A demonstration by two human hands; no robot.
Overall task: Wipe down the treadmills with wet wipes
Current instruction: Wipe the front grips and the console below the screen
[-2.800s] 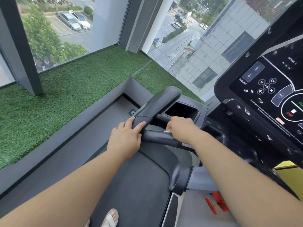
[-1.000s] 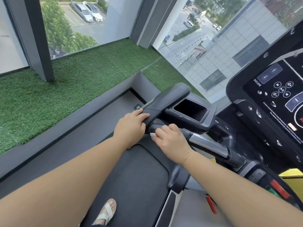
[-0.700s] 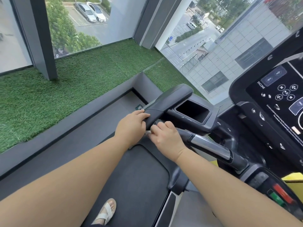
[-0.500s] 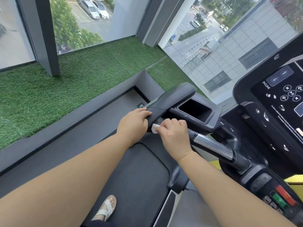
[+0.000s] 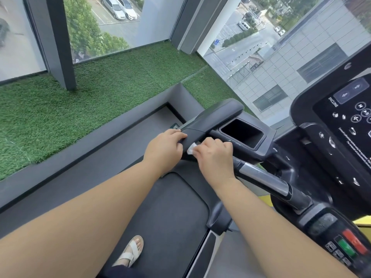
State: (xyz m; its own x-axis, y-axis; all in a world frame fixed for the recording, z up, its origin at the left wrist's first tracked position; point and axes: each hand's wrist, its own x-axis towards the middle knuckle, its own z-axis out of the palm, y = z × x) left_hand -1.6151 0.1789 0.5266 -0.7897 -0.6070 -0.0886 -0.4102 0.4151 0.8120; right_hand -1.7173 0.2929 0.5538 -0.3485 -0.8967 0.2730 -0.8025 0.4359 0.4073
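Head view is showing the right hand (image 5: pixel 214 155) pinching the wet wipe (image 5: pixel 191 148) against the handrail (image 5: pixel 208 120), while the left hand (image 5: pixel 164 150) is gripping its end. Rubbing slowly should help.

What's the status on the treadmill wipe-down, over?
Left hand grips the handrail end. Right hand holds the wet wipe against it. Nothing in the way.

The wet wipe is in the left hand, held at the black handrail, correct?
No. The head view shows the wet wipe in the right hand, held at the black handrail; the left hand just grips the handrail's end.
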